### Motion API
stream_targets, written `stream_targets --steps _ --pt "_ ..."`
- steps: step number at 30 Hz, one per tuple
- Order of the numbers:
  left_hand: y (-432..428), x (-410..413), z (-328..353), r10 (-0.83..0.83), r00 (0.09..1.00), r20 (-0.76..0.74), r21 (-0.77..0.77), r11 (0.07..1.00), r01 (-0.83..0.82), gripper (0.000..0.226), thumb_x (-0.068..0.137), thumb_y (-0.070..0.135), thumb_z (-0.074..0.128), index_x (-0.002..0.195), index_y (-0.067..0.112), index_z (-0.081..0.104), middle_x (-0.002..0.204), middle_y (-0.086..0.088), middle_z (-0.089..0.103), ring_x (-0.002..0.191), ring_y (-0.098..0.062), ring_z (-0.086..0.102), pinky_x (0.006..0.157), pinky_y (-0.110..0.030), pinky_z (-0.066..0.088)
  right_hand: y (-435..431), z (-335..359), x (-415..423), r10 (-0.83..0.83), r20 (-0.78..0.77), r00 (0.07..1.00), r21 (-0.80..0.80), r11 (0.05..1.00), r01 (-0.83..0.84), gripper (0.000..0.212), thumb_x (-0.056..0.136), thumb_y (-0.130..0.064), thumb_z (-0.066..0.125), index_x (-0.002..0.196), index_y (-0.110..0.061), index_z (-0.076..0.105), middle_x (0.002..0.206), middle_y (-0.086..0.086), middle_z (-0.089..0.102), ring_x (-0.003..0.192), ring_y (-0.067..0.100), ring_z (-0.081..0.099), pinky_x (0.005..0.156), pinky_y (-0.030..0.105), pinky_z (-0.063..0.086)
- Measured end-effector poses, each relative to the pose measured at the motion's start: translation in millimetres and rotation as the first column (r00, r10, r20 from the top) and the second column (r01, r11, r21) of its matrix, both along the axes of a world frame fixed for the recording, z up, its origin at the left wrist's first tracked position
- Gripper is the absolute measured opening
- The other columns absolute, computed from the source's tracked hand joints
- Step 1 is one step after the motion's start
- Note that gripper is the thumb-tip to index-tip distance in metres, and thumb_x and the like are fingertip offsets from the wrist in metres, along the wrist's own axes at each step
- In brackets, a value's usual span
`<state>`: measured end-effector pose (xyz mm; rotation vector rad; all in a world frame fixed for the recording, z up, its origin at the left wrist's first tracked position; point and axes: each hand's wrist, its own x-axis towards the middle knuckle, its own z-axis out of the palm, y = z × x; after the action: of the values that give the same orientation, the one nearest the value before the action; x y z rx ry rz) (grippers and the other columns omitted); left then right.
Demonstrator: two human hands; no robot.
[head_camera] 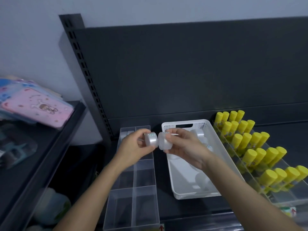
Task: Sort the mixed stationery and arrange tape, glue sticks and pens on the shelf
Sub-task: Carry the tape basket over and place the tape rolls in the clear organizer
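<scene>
Two rolls of clear tape are held above the shelf (191,215), one in each hand. The left hand (133,145) is closed around the left roll (151,139); the right hand (180,145) is closed around the right roll (164,141). The rolls meet nearly face to face, their axes lying roughly left to right, over the gap between the clear divided organiser (143,189) and the white basket (221,147).

The organiser lies directly below and left of the left hand, so that hand is judged the nearer for a drop into a compartment. One roll-like shape is seen in the organiser's rear left compartment; the rest appear empty. Eight compartments can be counted, though the hands hide part of them. In the basket about three more tape rolls (199,133) are made out, blurred. On the stepped rack towards the shelf's right edge, some twenty-four yellow-capped glue sticks (250,155) stand in rows. No pens are seen.
</scene>
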<state>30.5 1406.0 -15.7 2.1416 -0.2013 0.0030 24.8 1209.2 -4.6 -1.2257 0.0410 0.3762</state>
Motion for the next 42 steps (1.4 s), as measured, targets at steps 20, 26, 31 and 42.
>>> stream_targets --steps 20,26,31,42 --pt "86 22 -35 0.022 0.998 -0.056 0.415 0.910 0.003 0.064 0.077 0.015 0.077 0.136 0.015 0.050 0.128 0.001 0.053 0.116 -0.012 0.050 0.095 -0.018 0.037 112 -34 47 0.445 0.338 0.829 -0.870 0.483 0.095 0.024 0.075 -0.019 0.075 0.088 -0.004 0.063 0.087 0.009 0.059 0.080 0.022 0.054 0.059 0.022 0.042" --pt "86 25 -45 0.059 0.996 -0.073 0.378 0.925 -0.027 0.060 0.076 0.010 0.077 0.132 0.018 0.054 0.116 0.008 0.037 0.106 -0.008 0.045 0.090 -0.013 0.036 119 -52 54 0.534 0.299 0.791 -0.925 0.367 0.101 0.044 0.076 -0.025 0.073 0.117 -0.016 0.061 0.113 0.008 0.053 0.112 0.026 0.047 0.092 0.030 0.043" --pt "85 26 -49 0.111 0.982 -0.151 0.340 0.939 -0.054 0.062 0.075 0.008 0.074 0.128 0.020 0.046 0.123 0.002 0.043 0.104 -0.014 0.054 0.086 -0.028 0.052 119 -53 54 0.510 0.251 0.823 -0.926 0.374 0.052 0.051 0.079 -0.020 0.071 0.127 -0.014 0.053 0.129 0.008 0.037 0.121 0.024 0.041 0.100 0.030 0.044" --pt "81 22 -55 0.157 0.970 -0.185 0.247 0.963 -0.108 0.060 0.075 0.005 0.074 0.124 0.020 0.043 0.105 0.003 0.055 0.089 -0.012 0.060 0.074 -0.031 0.056 128 -56 53 0.510 0.258 0.821 -0.934 0.349 0.077 0.044 0.081 -0.008 0.068 0.121 -0.007 0.052 0.128 0.009 0.036 0.113 0.024 0.047 0.092 0.026 0.047"
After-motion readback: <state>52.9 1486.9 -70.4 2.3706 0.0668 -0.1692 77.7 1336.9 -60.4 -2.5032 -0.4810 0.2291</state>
